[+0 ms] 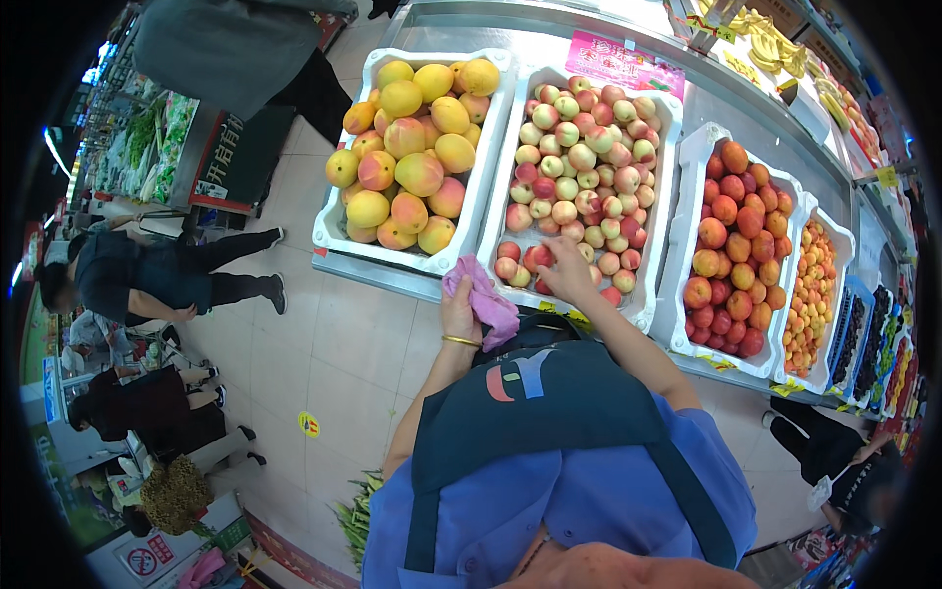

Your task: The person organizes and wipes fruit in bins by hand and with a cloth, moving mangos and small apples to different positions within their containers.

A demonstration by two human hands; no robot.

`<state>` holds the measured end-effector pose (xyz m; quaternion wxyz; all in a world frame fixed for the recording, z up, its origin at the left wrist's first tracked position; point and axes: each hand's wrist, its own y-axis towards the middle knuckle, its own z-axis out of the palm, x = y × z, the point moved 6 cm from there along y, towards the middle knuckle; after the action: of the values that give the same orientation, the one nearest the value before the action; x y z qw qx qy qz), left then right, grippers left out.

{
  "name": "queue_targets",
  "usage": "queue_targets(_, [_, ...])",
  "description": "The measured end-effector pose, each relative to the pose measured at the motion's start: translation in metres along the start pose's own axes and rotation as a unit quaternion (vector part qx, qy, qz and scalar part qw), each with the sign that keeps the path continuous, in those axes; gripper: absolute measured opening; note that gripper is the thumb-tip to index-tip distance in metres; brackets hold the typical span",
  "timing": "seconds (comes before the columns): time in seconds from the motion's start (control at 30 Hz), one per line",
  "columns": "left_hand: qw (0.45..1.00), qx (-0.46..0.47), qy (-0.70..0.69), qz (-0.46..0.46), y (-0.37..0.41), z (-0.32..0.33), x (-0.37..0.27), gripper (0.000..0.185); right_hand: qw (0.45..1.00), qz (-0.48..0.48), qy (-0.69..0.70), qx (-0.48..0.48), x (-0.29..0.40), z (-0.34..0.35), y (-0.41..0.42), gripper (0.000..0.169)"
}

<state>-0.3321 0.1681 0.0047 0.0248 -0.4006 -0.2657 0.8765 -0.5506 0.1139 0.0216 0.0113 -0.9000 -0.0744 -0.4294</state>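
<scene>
My left hand [459,313] grips a crumpled pink cloth [486,302] just outside the near left corner of a white foam crate [666,191]. Small red-and-cream peaches or nectarines [585,158] fill most of that crate. Over its near end reaches my right hand [570,274], its fingers against a redder fruit [538,256]; whether they grip it I cannot tell. Part of the crate's floor [524,239] shows beside these fruits. A pink sign [625,65] with writing stands behind the crate.
Mangoes [419,173] fill the crate to the left. On the right are crates of larger red-orange fruit [743,221] and small yellow-orange fruit [813,287]. A metal display edge [390,278] runs before me. Several people, including a person in dark clothes [140,276], are in the aisle.
</scene>
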Motion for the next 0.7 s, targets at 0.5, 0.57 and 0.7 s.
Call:
queue_targets(0.5, [0.999,-0.011,0.030,-0.010,-0.004,0.004,-0.001,0.033,0.991,0.099,-0.081,-0.034,-0.029,-0.022,-0.006,0.046])
queue_targets(0.57, [0.999,-0.007,0.031,-0.014,-0.003,0.008,0.001,0.032,0.989,0.068,-0.128,-0.008,-0.036,-0.020,-0.010,0.045])
queue_targets(0.7, [0.999,0.004,0.031,-0.008,-0.001,0.015,0.006,0.032,0.979,0.027,-0.200,0.019,-0.032,-0.005,-0.012,0.037])
